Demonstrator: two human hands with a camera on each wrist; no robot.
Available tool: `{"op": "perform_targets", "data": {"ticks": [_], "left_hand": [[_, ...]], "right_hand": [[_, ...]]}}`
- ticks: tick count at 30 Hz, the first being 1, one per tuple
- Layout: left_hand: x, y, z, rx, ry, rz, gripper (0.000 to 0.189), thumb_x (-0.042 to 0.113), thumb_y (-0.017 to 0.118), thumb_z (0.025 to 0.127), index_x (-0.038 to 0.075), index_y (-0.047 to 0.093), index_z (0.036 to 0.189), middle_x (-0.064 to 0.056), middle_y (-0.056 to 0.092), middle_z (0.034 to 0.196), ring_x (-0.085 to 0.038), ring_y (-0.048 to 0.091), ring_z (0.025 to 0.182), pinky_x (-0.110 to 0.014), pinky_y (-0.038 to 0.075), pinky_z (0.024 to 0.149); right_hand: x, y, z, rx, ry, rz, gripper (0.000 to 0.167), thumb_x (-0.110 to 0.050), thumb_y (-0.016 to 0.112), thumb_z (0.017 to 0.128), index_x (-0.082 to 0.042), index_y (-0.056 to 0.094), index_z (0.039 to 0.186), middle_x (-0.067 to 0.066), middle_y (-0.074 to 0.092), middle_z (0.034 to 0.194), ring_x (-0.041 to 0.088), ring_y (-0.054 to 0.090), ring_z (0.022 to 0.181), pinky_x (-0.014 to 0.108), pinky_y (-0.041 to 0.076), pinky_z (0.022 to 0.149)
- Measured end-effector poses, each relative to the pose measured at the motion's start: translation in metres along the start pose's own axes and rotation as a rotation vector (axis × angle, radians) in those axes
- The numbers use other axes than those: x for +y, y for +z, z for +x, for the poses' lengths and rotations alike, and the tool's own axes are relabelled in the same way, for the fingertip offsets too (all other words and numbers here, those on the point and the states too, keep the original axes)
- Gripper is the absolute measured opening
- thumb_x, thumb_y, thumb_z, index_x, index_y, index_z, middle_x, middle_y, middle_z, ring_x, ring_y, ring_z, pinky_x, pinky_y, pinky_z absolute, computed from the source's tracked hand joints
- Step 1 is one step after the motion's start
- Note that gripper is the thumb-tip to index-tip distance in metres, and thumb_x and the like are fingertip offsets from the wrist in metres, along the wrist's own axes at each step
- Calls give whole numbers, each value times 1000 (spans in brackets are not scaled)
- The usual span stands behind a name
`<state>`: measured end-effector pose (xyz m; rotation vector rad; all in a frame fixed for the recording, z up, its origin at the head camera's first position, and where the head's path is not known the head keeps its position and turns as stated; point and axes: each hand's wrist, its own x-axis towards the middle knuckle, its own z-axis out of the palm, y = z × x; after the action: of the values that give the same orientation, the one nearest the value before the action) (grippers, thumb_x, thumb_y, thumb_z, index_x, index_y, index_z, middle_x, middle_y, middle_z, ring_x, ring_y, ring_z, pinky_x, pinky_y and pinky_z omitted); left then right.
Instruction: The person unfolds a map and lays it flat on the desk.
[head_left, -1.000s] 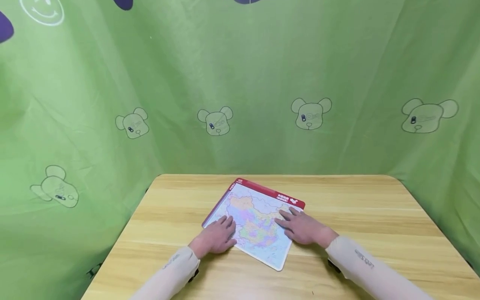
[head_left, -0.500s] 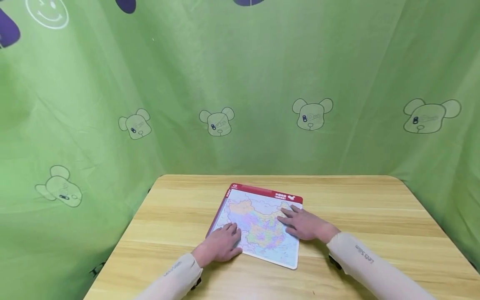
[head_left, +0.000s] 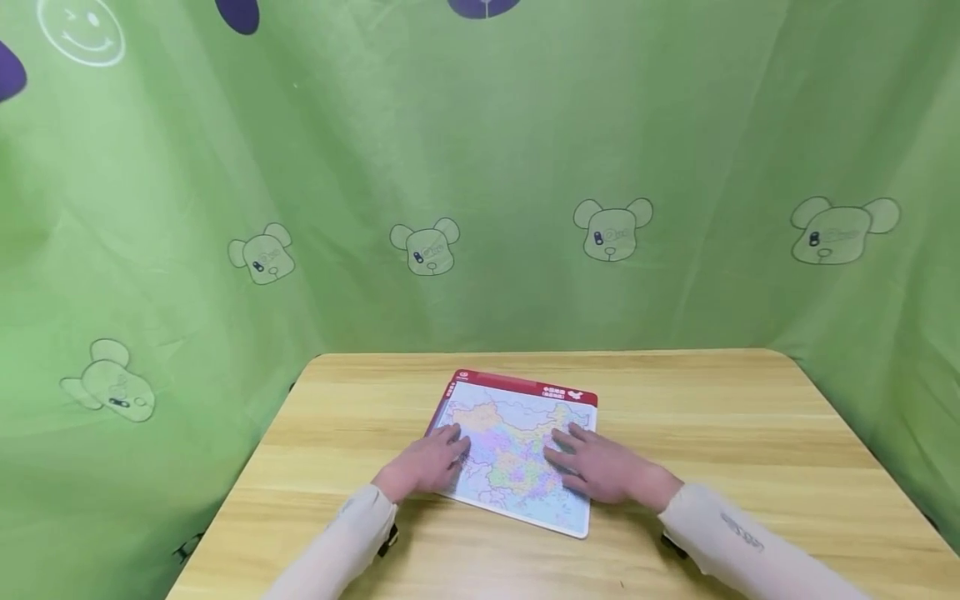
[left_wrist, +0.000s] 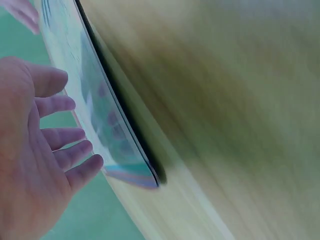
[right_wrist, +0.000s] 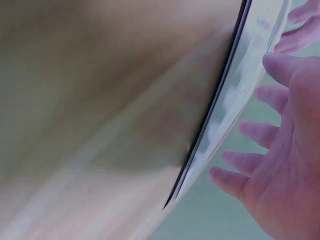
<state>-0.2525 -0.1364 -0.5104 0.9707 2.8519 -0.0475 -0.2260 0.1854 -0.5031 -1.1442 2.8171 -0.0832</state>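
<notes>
Along the near edge of the map board [head_left: 517, 483], a dark strip of shadow shows in the left wrist view; whether that edge is raised off the table [head_left: 712, 400] cannot be told. The board lies askew on the table, so a push weighted to one side of it would probably swing it round instead of sliding it straight. Its glossy face could also let the fingers skid across it if they press too lightly.

Over the board's left side is the left hand [head_left: 430, 463], its fingers parted and loosely extended, with nothing in its grasp. Over the board's right side, the right hand [head_left: 603, 467] is likewise spread and relaxed, gripping nothing. Both seem to hang just above the board, though light fingertip contact cannot be ruled out.

Past the hands, a red band [head_left: 502, 383] runs along the board's far edge; well beyond the board hangs a green cloth [head_left: 510, 125] printed with bear heads.
</notes>
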Motion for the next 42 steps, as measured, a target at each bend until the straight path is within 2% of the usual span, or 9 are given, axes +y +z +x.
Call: {"op": "perform_targets", "data": {"ticks": [6, 13, 22, 31, 37, 42], "left_hand": [[-13, 6, 2, -45, -47, -36, 53, 24, 45, 95, 10, 37, 146, -16, 26, 152, -31, 25, 139, -42, 24, 112], [-16, 6, 3, -66, -52, -63, 53, 25, 43, 96, 11, 36, 147, -15, 25, 153, -31, 22, 140, -41, 22, 112], [-15, 6, -6, -68, -46, -42, 56, 29, 44, 95, 12, 35, 147, -15, 25, 153, -32, 23, 139, -43, 24, 111], [-7, 7, -15, -86, -44, -17, 62, 43, 45, 94, 14, 34, 148, -16, 25, 152, -33, 25, 138, -44, 27, 110], [1, 8, -16, -81, -2, 38, 64, 47, 45, 93, 12, 37, 146, -14, 28, 152, -32, 27, 138, -41, 28, 110], [6, 8, -17, -80, 21, 73, 67, 51, 44, 93, 11, 37, 146, -11, 28, 152, -29, 27, 138, -39, 28, 111]], "right_hand": [[-19, 2, -5, -34, -45, 2, 48, -37, 44, 100, -16, 44, 143, 18, 31, 150, 45, 24, 135, 51, 27, 109], [-27, 6, -8, -88, -39, 23, 49, -39, 43, 99, -20, 42, 144, 14, 31, 151, 39, 26, 136, 50, 29, 108], [-20, 8, -6, -78, -55, -12, 48, -37, 42, 100, -19, 42, 144, 14, 32, 150, 41, 26, 136, 50, 28, 109], [-8, 8, -2, -40, -75, -43, 47, -34, 45, 100, -14, 46, 142, 18, 36, 147, 44, 31, 132, 52, 32, 106], [1, 8, 3, -32, -59, -29, 47, -32, 44, 100, -12, 45, 142, 19, 34, 147, 43, 30, 133, 52, 29, 107], [8, 9, 7, -6, -63, -65, 47, -31, 42, 101, -10, 43, 143, 21, 34, 147, 43, 30, 133, 51, 28, 108]]}}
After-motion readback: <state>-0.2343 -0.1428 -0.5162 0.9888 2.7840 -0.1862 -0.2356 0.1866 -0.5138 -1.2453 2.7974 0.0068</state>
